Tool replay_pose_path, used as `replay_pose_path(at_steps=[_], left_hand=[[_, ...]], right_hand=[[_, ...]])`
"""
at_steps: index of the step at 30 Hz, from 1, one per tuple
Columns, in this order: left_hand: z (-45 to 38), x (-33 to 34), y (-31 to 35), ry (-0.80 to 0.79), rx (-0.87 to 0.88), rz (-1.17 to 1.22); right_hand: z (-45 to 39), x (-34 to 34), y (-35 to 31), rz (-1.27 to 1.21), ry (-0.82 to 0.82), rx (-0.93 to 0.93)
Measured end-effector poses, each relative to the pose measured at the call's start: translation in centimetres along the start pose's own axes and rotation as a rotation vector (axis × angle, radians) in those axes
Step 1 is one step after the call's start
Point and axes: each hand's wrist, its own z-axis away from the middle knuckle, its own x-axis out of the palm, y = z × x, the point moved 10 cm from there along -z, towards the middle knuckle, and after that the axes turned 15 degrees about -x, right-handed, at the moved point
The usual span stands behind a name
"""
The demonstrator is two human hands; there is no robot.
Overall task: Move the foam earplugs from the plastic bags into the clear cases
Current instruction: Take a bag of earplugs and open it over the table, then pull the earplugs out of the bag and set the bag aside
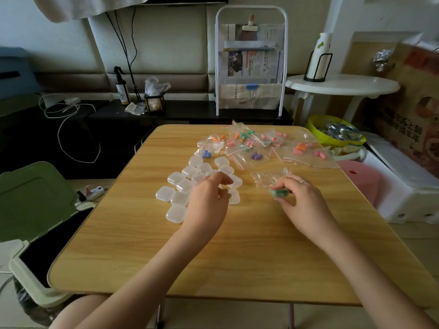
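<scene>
Two bare hands work over a light wooden table point(237, 252) with rounded corners. The right hand point(301, 200) sits toward the table's right edge, its fingers point(283, 186) curled and pinching a small clear plastic bag point(268, 178) that holds green foam earplugs point(279, 193); the green pieces show just under the fingertips, and the bag's loose end lies flat on the table toward the far edge. A ring sits on one finger of that hand. The left hand point(209, 200) hovers at the middle of the table over a cluster of small square clear plastic cases point(177, 194), all lying closed; its fingers are loosely curled with thumb and forefinger close together above the cases, and whether they touch or hold a case cannot be told. The cluster spreads from the table's middle toward its left edge. Nearer the far right corner lies a scatter of more clear plastic bags point(306, 151) with red zip strips, holding pink, orange, green, blue and purple foam earplugs point(255, 156). Off the table's far right corner stands a yellow-green bowl point(316, 129) of crumpled foil, and off the left edge a green-lidded bin point(35, 198).
</scene>
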Motion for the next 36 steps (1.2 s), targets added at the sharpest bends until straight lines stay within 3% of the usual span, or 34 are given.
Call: replay_pose_path(at_steps=[2, 6, 13, 20, 25, 30, 36], left_hand=[[-0.3, 0.0, 0.3, 0.039, 0.105, -0.234], [-0.3, 1.4, 0.1, -0.016, 0.187, -0.400], [-0.3, 3.1, 0.0, -0.060, 0.248, -0.610], [-0.8, 3.6, 0.2, -0.062, 0.264, -0.658], [-1.3, 3.4, -0.4, -0.068, 0.256, -0.642], [-1.6, 3.2, -1.0, -0.065, 0.249, -0.621], [-1.6, 3.4, -0.8, -0.085, 0.262, -0.646]], right_hand=[[0.3, 0.5, 0.5, 0.024, -0.064, 0.019], [0.8, 1.4, 0.5, 0.131, -0.188, 0.041], [0.0, 0.3, 0.6, 0.083, -0.111, 0.077], [-2.0, 0.3, 1.4, 0.166, -0.010, 0.092], [-2.0, 2.4, 4.1, 0.274, -0.258, 0.231], [-1.2, -0.2, 6.1, 0.446, -0.156, 0.361], [-2.2, -0.7, 7.8, 0.395, -0.123, 0.402]])
